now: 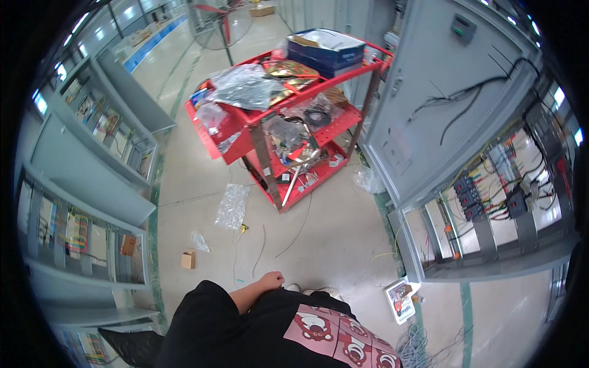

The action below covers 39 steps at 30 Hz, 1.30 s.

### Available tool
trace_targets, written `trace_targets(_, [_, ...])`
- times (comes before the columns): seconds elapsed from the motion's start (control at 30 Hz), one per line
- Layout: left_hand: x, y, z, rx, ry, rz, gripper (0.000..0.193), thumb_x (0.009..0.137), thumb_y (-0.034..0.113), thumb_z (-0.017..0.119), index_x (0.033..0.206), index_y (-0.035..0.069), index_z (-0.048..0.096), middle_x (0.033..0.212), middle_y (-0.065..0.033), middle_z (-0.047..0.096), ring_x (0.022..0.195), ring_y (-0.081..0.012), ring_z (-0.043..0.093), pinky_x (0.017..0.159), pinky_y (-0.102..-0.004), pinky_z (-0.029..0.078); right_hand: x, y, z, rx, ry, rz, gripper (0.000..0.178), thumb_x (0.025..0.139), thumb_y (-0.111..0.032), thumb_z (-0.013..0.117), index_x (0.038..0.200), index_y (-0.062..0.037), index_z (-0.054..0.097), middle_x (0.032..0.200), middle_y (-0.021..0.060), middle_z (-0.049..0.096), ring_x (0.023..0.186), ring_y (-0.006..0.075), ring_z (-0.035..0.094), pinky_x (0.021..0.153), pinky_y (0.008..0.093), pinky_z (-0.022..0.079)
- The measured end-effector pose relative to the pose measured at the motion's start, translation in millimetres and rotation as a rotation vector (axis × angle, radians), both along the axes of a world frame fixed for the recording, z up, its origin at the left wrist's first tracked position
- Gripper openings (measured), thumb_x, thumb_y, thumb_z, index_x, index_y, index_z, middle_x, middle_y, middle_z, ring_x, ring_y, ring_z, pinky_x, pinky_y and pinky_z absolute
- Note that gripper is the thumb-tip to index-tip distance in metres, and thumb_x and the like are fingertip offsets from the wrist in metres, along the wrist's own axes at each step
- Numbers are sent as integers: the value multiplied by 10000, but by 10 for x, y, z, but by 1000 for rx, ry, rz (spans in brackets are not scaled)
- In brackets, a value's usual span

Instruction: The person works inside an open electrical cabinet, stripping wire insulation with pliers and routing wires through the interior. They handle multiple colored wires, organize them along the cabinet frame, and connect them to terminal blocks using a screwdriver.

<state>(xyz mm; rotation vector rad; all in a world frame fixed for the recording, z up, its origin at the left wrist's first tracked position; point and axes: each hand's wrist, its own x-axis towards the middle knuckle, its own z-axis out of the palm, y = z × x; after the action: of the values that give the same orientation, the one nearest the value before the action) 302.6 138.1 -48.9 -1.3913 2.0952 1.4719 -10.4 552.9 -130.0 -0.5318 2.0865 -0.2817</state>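
My left hand (272,280) is in front of my black clothing, low in the middle of the view. Its fingers are curled closed, and nothing sticks out of them. Beneath it, the tips of my shoes (294,287) show on the floor. My right hand is out of sight. Ahead stands a red tool cart (334,122) with several levels. On its top lie a dark blue box (325,52) and silvery plastic wrapping (242,86). Cables, bags and small parts crowd its lower shelves.
Grey electrical cabinets (86,168) line the left side. On the right, a large cabinet door (442,92) stands open beside wired breakers (469,197). Plastic film (232,207), a small cardboard box (188,260), a white tray (392,302) and coiled grey cable (412,348) lie on the floor.
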Motion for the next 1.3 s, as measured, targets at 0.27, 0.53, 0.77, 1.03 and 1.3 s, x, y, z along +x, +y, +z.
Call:
trace_targets(0.27, [365, -632, 893, -480, 252, 191, 159, 827, 156, 553, 914, 39, 617, 850, -157, 619, 834, -303, 606, 720, -396, 483, -135, -1019, 409, -83, 189, 328, 227, 900, -258, 486, 938, -81, 622, 730, 75, 653, 655, 245, 626, 612, 352, 519])
trace_targets(0.53, [-246, -2678, 3424, -1487, 385, 243, 237, 752, -9, 557, 976, 62, 534, 1009, -125, 514, 969, -334, 507, 795, -426, 429, -1042, -2583, 781, -294, -279, -230, 146, 885, -184, 558, 909, -43, 590, 691, 83, 624, 491, 139, 543, 445, 265, 433])
trace_targets(0.77, [-555, -3458, 3779, -1499, 157, 364, 452, 699, -59, 533, 1133, 67, 519, 1158, -116, 479, 1099, -307, 473, 900, -406, 418, -1396, -3269, 1044, -360, -333, -117, 170, 890, -184, 541, 954, -38, 601, 721, 87, 634, 533, 138, 563, 489, 259, 449])
trace_targets(1.03, [-723, -4058, 3769, -1632, -210, 102, 643, 661, -56, 565, 1267, 142, 477, 1329, -88, 416, 1224, -284, 391, 995, -414, 328, -1883, -3897, 1047, -384, -291, -8, 155, 899, -188, 533, 935, -51, 595, 696, 65, 624, 520, 125, 554, 474, 247, 436])
trace_targets(1.3, [-794, -5210, 4113, -1421, -177, -7, 304, 719, 44, 538, 992, 148, 622, 996, -64, 626, 1012, -249, 549, 847, -382, 426, -1707, -4954, 1434, -439, -247, 41, 172, 906, -164, 503, 960, -31, 597, 732, 81, 625, 580, 124, 564, 534, 256, 470])
